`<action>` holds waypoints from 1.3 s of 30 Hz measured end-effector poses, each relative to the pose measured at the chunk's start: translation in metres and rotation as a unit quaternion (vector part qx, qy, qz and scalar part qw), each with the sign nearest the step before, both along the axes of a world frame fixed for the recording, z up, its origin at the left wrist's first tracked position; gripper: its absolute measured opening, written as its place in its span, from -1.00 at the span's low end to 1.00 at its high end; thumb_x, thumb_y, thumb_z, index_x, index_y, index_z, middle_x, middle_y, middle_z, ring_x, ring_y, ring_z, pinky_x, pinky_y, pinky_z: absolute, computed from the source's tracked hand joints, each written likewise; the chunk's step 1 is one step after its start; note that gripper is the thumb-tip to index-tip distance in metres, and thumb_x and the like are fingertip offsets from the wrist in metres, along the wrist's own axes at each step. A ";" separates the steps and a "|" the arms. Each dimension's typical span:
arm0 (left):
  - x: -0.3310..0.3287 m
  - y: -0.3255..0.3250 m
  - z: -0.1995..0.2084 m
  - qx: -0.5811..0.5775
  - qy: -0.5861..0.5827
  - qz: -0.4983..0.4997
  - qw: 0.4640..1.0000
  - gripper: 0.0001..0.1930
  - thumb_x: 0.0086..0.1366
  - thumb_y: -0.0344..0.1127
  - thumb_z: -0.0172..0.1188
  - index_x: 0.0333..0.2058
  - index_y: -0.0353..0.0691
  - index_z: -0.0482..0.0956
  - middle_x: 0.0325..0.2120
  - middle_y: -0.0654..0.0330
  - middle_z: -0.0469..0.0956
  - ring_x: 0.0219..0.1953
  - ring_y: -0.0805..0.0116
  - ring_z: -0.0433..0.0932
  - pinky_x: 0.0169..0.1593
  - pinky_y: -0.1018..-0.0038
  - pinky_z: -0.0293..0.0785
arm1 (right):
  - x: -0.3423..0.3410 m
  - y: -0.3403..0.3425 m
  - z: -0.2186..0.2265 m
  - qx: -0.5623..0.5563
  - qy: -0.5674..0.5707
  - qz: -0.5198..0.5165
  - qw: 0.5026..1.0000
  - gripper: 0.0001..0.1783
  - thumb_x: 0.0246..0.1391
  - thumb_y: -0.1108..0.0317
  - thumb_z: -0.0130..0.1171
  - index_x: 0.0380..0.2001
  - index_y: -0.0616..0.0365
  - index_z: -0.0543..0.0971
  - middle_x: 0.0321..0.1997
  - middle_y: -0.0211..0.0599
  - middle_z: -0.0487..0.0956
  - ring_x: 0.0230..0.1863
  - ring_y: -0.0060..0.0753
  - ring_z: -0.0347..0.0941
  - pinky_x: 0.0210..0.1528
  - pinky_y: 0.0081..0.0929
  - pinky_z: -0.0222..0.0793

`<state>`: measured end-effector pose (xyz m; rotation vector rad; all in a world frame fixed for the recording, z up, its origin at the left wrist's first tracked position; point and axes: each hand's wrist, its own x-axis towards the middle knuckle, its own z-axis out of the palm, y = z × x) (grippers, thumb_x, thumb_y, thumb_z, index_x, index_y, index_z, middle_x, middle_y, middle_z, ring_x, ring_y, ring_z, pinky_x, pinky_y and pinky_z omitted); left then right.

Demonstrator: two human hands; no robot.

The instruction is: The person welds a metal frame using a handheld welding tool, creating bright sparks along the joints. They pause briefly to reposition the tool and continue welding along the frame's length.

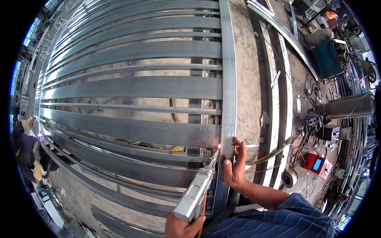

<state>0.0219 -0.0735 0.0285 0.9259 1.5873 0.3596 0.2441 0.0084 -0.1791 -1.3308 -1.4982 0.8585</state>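
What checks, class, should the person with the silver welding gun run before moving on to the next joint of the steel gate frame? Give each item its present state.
1. Welding gun held in the left hand: ok.
2. Nozzle tip at the joint where a flat slat meets the upright rail, spark glowing: ok.
3. Right hand rests bare on the rail right beside the spark: not ok.
4. Eye protection worn: cannot tell.
5. Cables trail over the floor by the red meter box: not ok.
6. Another person crouches at the frame's far left end: cannot tell if shielded.
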 end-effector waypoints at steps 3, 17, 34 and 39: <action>-0.004 0.000 -0.007 0.108 -0.029 -0.007 0.994 -0.50 0.28 -0.34 0.39 0.18 -0.31 0.57 -0.02 -0.08 0.66 0.03 -0.06 0.64 0.14 0.15 0.52 | -0.001 0.000 0.002 0.001 0.009 0.001 1.000 -0.08 0.45 0.23 0.10 0.59 0.23 -0.19 0.56 0.16 0.10 0.52 0.06 0.15 0.45 -0.01 0.18; -0.010 -0.005 -0.015 0.080 -0.055 -0.027 0.995 -0.48 0.28 -0.31 0.43 0.20 -0.24 0.56 -0.09 0.03 0.69 -0.11 0.28 0.68 -0.04 0.32 0.58 | 0.000 0.000 0.003 -0.009 -0.002 0.012 1.000 -0.08 0.49 0.17 0.05 0.60 0.23 -0.24 0.63 0.11 0.01 0.53 -0.10 0.12 0.48 -0.14 0.11; 0.000 0.010 0.008 0.181 -0.150 0.068 0.970 -0.66 0.33 -0.40 0.30 0.05 -0.38 0.59 -0.17 -0.16 0.68 -0.15 -0.16 0.68 -0.04 0.11 0.57 | -0.002 0.002 0.003 0.021 0.001 -0.002 1.000 -0.07 0.47 0.17 0.09 0.58 0.28 -0.20 0.55 0.20 0.10 0.50 0.04 0.18 0.44 -0.03 0.24; -0.003 0.001 0.014 -0.022 -0.106 0.051 0.993 -0.56 0.30 -0.37 0.34 0.13 -0.36 0.55 -0.06 -0.13 0.64 -0.02 -0.04 0.65 0.07 0.16 0.54 | -0.003 0.002 0.004 0.008 -0.009 0.009 1.000 -0.08 0.49 0.17 0.04 0.59 0.28 -0.25 0.61 0.15 0.04 0.50 -0.06 0.17 0.46 -0.09 0.15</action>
